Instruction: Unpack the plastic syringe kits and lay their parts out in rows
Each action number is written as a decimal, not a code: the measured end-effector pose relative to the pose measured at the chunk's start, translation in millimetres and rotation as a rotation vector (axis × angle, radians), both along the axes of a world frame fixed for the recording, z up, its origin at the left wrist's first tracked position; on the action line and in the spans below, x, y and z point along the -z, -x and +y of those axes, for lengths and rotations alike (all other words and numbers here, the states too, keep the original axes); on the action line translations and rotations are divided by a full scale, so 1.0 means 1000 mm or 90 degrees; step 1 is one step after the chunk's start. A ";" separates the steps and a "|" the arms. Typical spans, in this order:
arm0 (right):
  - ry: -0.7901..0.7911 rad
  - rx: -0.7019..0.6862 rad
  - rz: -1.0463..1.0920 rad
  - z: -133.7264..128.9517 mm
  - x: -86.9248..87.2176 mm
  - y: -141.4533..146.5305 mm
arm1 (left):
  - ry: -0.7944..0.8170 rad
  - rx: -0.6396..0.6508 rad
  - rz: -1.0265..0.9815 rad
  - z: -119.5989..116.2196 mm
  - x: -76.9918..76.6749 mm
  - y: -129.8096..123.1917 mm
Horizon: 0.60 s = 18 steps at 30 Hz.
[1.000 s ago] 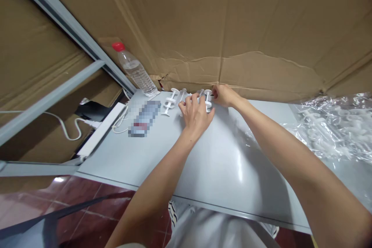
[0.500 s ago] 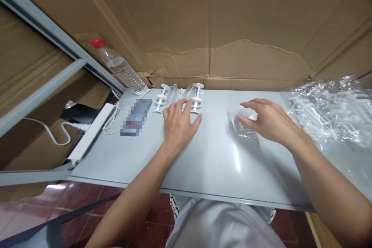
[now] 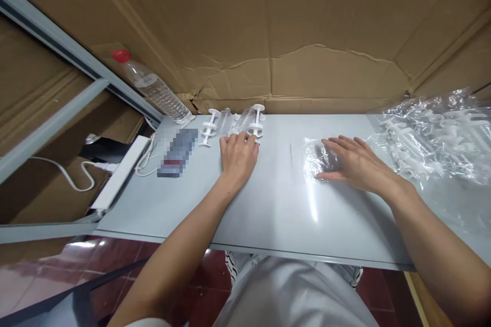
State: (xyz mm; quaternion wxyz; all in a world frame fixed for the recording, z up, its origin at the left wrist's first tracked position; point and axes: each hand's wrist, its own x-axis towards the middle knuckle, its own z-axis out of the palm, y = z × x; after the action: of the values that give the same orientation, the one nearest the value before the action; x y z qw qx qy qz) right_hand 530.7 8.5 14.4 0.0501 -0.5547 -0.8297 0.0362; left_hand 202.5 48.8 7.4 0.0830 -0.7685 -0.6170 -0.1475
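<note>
My left hand (image 3: 238, 156) rests at the near end of some clear ribbed syringe barrels (image 3: 244, 120), its fingers curled down; what lies under the fingertips is hidden. White plunger pieces stand on both sides, one (image 3: 209, 127) to the left and one (image 3: 258, 121) at the right by the fingers. My right hand (image 3: 351, 163) is spread over a small clear plastic bag (image 3: 315, 158) lying flat on the grey table (image 3: 268, 214). Its thumb and fingers are apart.
A large clear bag of white and clear syringe parts (image 3: 441, 138) lies at the right. A red-capped water bottle (image 3: 159, 92), a blurred-out flat object (image 3: 178, 153) and a white power strip (image 3: 120, 172) are at the left. Cardboard (image 3: 326, 76) rises behind the table.
My left hand's fingers have drawn in and curled at the syringe parts. My right hand has lowered and opened wider, and the small bag now lies flatter beneath it. The view has shifted slightly.
</note>
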 end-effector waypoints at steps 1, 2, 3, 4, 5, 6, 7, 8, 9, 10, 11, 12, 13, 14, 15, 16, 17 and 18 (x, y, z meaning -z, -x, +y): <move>0.001 -0.014 0.009 0.000 -0.001 0.003 | -0.004 -0.002 0.001 0.001 -0.001 0.000; 0.000 -0.022 0.020 0.000 -0.002 0.005 | -0.011 -0.002 0.001 0.001 -0.003 0.000; -0.003 -0.023 0.032 -0.001 -0.005 0.006 | -0.022 -0.003 -0.003 -0.002 -0.004 0.000; -0.013 -0.017 0.046 -0.003 -0.008 0.006 | -0.034 -0.001 -0.013 -0.007 -0.007 0.000; -0.029 -0.006 0.061 -0.005 -0.011 0.004 | -0.043 0.004 -0.031 -0.013 -0.009 -0.001; -0.049 0.009 0.077 -0.008 -0.014 0.001 | -0.045 0.017 -0.058 -0.021 -0.012 -0.002; -0.072 0.029 0.093 -0.012 -0.017 -0.004 | -0.034 0.035 -0.100 -0.029 -0.015 -0.004; -0.096 0.052 0.106 -0.016 -0.019 -0.009 | -0.007 0.059 -0.156 -0.037 -0.018 -0.006; -0.120 0.080 0.117 -0.020 -0.020 -0.014 | 0.041 0.087 -0.221 -0.045 -0.020 -0.009; -0.137 0.108 0.123 -0.024 -0.020 -0.019 | 0.106 0.112 -0.288 -0.050 -0.022 -0.013; -0.146 0.134 0.125 -0.028 -0.019 -0.022 | 0.181 0.130 -0.349 -0.053 -0.023 -0.016; -0.147 0.154 0.122 -0.031 -0.016 -0.025 | 0.258 0.138 -0.399 -0.054 -0.023 -0.020; -0.140 0.166 0.115 -0.033 -0.013 -0.027 | 0.334 0.138 -0.438 -0.053 -0.022 -0.024; -0.126 0.169 0.108 -0.035 -0.010 -0.027 | 0.404 0.135 -0.472 -0.050 -0.021 -0.027; -0.111 0.164 0.102 -0.035 -0.006 -0.026 | 0.468 0.132 -0.505 -0.046 -0.020 -0.031; -0.099 0.156 0.100 -0.035 -0.004 -0.024 | 0.526 0.132 -0.532 -0.041 -0.019 -0.033; -0.092 0.147 0.103 -0.035 -0.002 -0.022 | 0.568 0.139 -0.549 -0.036 -0.018 -0.035; -0.086 0.137 0.109 -0.034 -0.001 -0.019 | 0.584 0.148 -0.547 -0.032 -0.019 -0.036</move>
State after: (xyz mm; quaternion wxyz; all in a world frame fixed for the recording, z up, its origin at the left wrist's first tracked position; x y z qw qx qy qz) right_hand 550.1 -25.5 15.1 0.1614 -0.6307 -0.7587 0.0219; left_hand 238.5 17.0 26.2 -0.5258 -0.6602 -0.5082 -0.1713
